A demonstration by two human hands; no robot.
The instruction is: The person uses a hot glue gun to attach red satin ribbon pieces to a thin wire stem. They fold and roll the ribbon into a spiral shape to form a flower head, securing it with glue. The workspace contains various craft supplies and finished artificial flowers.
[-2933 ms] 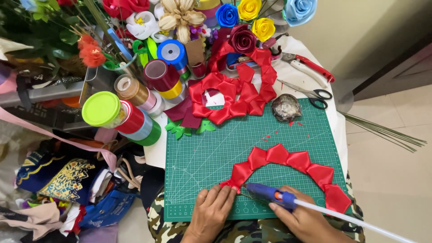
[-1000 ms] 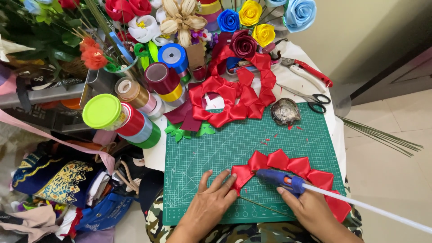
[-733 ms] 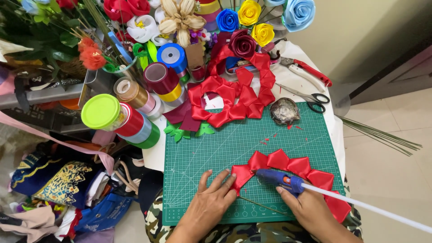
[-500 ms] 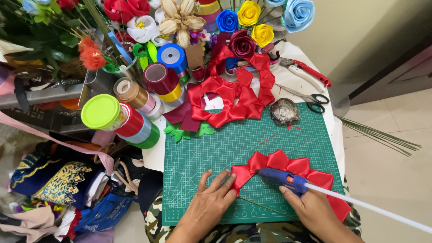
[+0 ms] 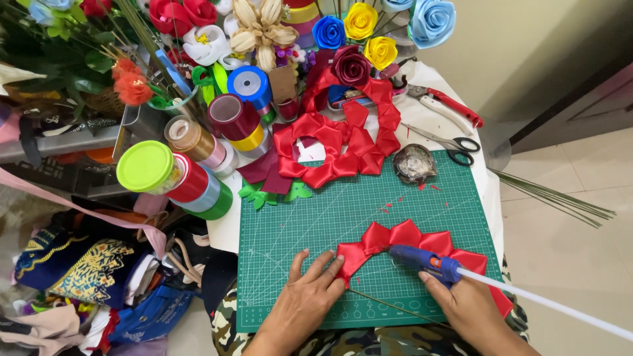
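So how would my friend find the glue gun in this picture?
Start at the green cutting mat on the table. Near its front edge lies a curved strip of folded red satin ribbon petals. The blue glue gun, in the right hand, touches it, trailing a long white stick.

a home craft corner: a small counter (image 5: 227, 224) carries a green cutting mat (image 5: 316, 217), ribbon spools (image 5: 198, 178), satin ribbon flowers (image 5: 369, 26) and scissors (image 5: 455, 142), with fabric scraps (image 5: 86, 277) heaped beside it on a tiled floor (image 5: 567, 237).
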